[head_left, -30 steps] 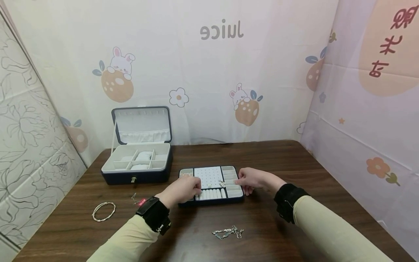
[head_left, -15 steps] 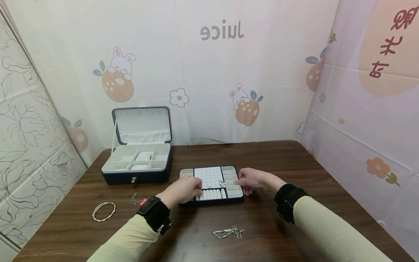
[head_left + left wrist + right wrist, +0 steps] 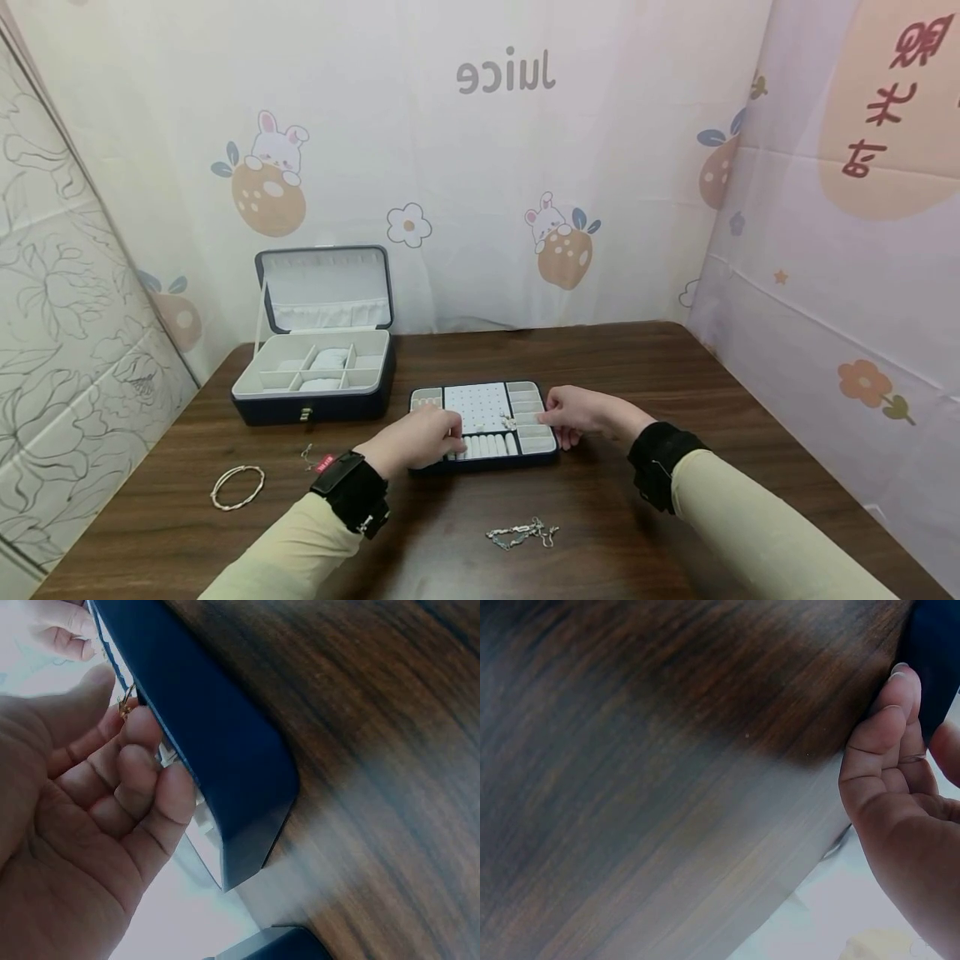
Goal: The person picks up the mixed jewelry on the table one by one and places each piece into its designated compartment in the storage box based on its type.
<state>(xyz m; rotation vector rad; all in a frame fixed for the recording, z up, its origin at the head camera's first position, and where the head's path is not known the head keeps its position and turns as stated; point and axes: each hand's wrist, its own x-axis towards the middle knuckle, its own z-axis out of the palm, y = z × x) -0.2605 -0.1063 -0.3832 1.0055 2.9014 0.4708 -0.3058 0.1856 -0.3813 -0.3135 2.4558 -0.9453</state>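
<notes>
A navy jewelry tray (image 3: 480,407) with a white lining lies in the middle of the table. My left hand (image 3: 420,433) is over its front left part, at the row of white ring rolls (image 3: 491,445). In the left wrist view, a small gold ring (image 3: 126,707) shows at the fingertips of that hand, between thumb and fingers; part of it is hidden. With the thumb on top and the fingers down the outer side, my right hand (image 3: 581,412) holds the tray's right edge. Small earrings (image 3: 508,422) sit on the tray's dotted panel.
An open navy jewelry box (image 3: 311,408) with white compartments and small cushions stands at the back left. A bangle (image 3: 237,487) and a thin chain with a red tag (image 3: 324,463) lie at the left. A silver chain (image 3: 522,532) lies in front of the tray.
The left fingertips have shifted very slightly toward the front of the ring rolls. The right hand and the tray stay in place.
</notes>
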